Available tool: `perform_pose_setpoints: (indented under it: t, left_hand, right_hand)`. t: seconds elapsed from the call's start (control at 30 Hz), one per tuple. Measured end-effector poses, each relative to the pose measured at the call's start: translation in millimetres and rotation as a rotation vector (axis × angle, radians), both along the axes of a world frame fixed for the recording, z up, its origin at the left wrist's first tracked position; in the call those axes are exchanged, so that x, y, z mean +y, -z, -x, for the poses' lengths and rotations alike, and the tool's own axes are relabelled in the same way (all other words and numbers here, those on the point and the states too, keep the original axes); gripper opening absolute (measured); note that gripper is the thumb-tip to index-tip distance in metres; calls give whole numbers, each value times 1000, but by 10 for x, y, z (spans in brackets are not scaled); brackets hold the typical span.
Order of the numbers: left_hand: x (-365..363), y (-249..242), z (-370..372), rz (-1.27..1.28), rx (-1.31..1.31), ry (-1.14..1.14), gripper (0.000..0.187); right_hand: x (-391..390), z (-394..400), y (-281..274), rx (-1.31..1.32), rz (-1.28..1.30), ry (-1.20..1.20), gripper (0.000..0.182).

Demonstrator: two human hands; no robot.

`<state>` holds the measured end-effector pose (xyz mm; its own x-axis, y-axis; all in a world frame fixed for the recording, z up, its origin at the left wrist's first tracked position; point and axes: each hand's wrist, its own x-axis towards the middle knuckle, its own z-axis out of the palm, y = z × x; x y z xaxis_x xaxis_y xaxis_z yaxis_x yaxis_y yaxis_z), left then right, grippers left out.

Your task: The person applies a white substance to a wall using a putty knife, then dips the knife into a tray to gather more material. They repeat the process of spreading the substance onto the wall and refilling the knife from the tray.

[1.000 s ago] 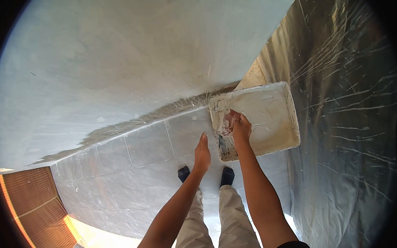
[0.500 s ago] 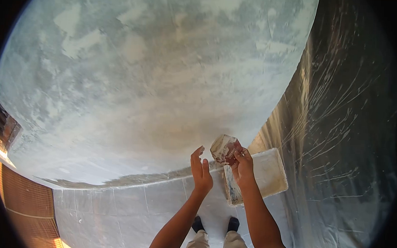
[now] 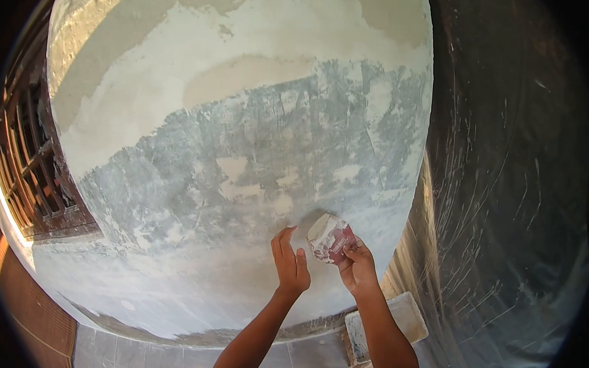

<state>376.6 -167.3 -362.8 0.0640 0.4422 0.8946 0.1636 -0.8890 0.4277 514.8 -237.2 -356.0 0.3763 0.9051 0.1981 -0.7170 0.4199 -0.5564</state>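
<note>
In my right hand (image 3: 360, 271) is a flat reddish piece (image 3: 334, 243) with an angular outline, its upper left part smeared with white putty. The thumb lies across its lower right edge. My left hand (image 3: 292, 263) is raised just left of the piece, holding nothing, with its fingers stretched upward and the thumb apart. Behind both hands stands a wall (image 3: 256, 162) with patchy grey and white coating, rough and cream-coloured toward the top.
A putty-stained tray (image 3: 400, 323) lies on the floor at lower right, partly behind my right forearm. Dark plastic sheeting (image 3: 498, 193) with white splashes hangs along the right. A wooden barred window (image 3: 36, 156) is at the left. Grey sheeting (image 3: 188, 362) covers the floor.
My view has tilted up, showing more wall and window, and my feet have left the frame. The right hand keeps hold of the reddish piece; the left stays open beside it.
</note>
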Motion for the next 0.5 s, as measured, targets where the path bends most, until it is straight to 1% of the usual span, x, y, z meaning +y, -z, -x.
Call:
perform_pose_setpoints:
  t: [0.17, 0.27, 0.33, 0.37, 0.43, 0.5]
  left_hand:
    - [132, -671, 39, -151, -35, -6, 50]
    - [191, -1009, 49, -234, -30, -50, 49]
    - [211, -1245, 55, -280, 34, -57, 51]
    - [218, -1353, 43, -297, 25, -65, 51]
    - [232, -1509, 36, -373, -11, -70, 48]
    - [197, -1599, 63, -381, -31, -85, 48]
  right_hand:
    - [17, 1, -670, -57, -68, 29, 30]
    - [60, -2, -1034, -26, -122, 27, 30]
    - [68, 11, -1305, -40, -145, 2, 31]
    - [66, 6, -1421, -49, -164, -5, 31]
    - [83, 11, -1605, -128, -275, -91, 32]
    - [91, 67, -1795, -174, -303, -100, 32]
